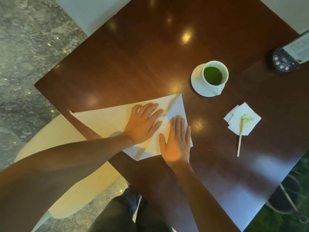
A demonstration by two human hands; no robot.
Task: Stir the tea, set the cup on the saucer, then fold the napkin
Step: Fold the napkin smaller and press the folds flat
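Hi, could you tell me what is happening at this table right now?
A person is folding a white cloth napkin on the dark wooden table. The left hand and the right hand both press flat on its folded end, grasping nothing. The cup of green tea already sits on its saucer. The wooden stirrer lies apart, its green-stained tip on a small paper napkin.
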